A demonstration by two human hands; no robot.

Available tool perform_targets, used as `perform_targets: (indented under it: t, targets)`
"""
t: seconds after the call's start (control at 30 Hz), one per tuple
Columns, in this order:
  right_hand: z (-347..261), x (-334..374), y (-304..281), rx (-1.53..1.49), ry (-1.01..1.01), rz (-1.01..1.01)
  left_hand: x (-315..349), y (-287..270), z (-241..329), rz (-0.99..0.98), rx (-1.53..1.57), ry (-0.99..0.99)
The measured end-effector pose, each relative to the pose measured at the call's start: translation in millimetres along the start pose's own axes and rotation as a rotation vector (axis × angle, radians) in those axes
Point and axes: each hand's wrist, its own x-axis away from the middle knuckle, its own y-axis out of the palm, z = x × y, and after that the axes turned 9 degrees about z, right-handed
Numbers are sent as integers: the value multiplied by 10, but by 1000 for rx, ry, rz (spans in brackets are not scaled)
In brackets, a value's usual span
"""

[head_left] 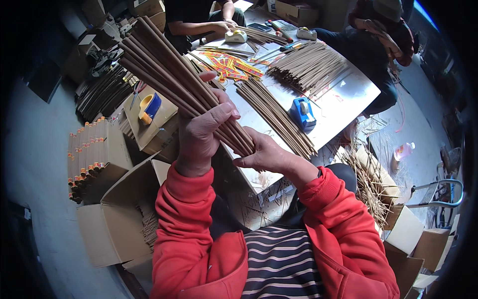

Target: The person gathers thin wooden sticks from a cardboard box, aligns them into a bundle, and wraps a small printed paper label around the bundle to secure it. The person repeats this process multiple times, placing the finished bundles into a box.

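A thick bundle of long brown sticks (167, 72), which look like incense, is held up at a slant over the near left corner of the white table (351, 84). Around its middle wraps my left hand (199, 132), thumb across the front. My right hand (269, 152) closes on the lower end, near the table's edge. Beneath and to the right, a row of loose brown sticks (274, 117) lies on the table, beside a blue tape dispenser (302, 114). Behind the bundle are scattered red and yellow paper labels (231, 66).
A larger stick pile (308, 67) covers the table's far side. Two people sit across, one person's hands (226, 25) at some sticks. At left stand an open carton (122, 224), a box with a tape roll (149, 108) on it, and stacked labelled bundles (87, 154). Sticks (366, 184) spill at right.
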Motion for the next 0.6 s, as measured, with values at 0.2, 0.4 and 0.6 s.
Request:
perform_targets:
  t: [0.2,0.4,0.6]
  targets:
    - [255,-309,74,-96,-270,310,-16,55,-319,-49,-218,81]
    - [469,-426,86,-275,-271,246,-90,84,-314,-59,-301,19]
    - [626,-456,99,-152,-266,273,-90,39,-382,0,-280,-12]
